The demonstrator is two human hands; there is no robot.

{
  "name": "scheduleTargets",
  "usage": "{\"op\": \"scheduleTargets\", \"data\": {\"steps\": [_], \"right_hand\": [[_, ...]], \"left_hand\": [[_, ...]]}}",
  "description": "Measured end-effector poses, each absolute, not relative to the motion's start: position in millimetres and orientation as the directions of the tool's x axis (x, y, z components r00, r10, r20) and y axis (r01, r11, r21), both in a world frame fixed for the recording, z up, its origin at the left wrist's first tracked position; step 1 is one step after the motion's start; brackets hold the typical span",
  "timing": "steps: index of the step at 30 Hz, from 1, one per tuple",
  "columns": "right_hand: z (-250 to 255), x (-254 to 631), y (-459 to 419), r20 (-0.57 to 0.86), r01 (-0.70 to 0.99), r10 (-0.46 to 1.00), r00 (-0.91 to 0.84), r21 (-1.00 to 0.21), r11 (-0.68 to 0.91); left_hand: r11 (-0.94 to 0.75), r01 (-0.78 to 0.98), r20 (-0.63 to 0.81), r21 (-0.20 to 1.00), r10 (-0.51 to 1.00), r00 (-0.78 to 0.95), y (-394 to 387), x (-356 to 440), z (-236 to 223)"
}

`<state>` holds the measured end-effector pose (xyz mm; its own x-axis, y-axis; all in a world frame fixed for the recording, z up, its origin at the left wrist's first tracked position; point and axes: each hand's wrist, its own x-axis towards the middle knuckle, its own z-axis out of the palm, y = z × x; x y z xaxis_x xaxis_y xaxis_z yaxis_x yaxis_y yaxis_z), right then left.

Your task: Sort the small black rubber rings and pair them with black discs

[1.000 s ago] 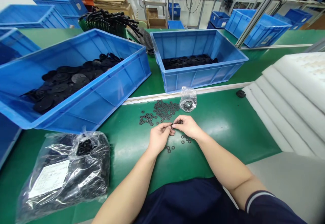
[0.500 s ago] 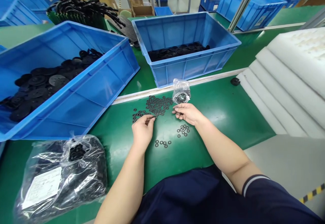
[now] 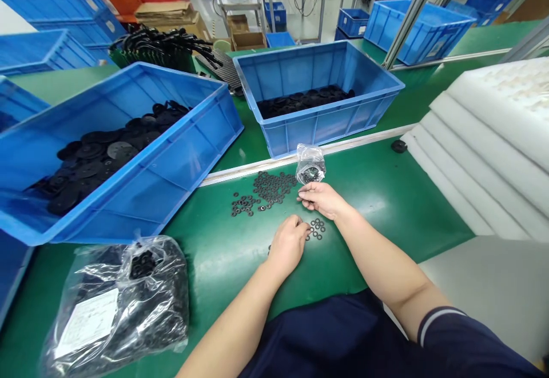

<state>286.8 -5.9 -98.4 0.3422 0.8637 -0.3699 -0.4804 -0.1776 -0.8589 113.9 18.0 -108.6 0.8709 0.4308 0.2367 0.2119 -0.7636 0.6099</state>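
My left hand (image 3: pixel 288 245) is closed, its fingertips at the left edge of a small group of dark ring washers (image 3: pixel 318 228). It covers most of another small group, of which one ring edge shows on its left. What it may hold is hidden. My right hand (image 3: pixel 322 199) is held in a pinch just below a small clear plastic bag (image 3: pixel 311 163) with rings inside; I cannot make out what is between the fingers. A dense pile of dark rings (image 3: pixel 274 186) lies left of the bag, with a looser cluster (image 3: pixel 243 205) beside it.
Two blue crates (image 3: pixel 201 132) (image 3: pixel 326 118) with black discs stand behind and at the left. A large clear bag of black parts (image 3: pixel 128 303) lies at the left. White foam sheets (image 3: pixel 476 155) are stacked at the right, a black part (image 3: pixel 398 146) beside them.
My left hand has moved right and toward me, from the loose ring cluster to the small group. My right hand stays by the bag. The whole view has shifted slightly.
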Motion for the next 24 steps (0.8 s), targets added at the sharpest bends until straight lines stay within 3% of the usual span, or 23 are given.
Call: {"op": "scheduleTargets", "data": {"steps": [2, 5, 8, 11, 24], "right_hand": [[-99, 286, -6, -0.353, -0.456, 0.875, 0.332, -0.872, -0.179], [-98, 284, -7, -0.336, -0.403, 0.89, 0.308, -0.894, -0.198], [-95, 276, -7, -0.324, -0.32, 0.911, 0.257, -0.918, -0.236], [-93, 264, -8, -0.328, -0.237, 0.919, 0.219, -0.931, -0.276], [-94, 253, -9, -0.194, 0.109, 0.917, 0.35, -0.963, -0.245]], "left_hand": [[-0.698, 0.194, 0.247, 0.69, 0.479, 0.842, 24, 111, -109], [-0.477, 0.231, 0.197, 0.848, 0.688, 0.699, 37, 108, -109], [-0.098, 0.217, -0.024, 0.971, 0.866, 0.499, 48, 107, -109], [0.134, 0.122, -0.175, 0.983, 0.88, 0.441, 52, 109, -107], [0.193, 0.031, -0.179, 0.981, 0.826, 0.534, 47, 109, -99]]}}
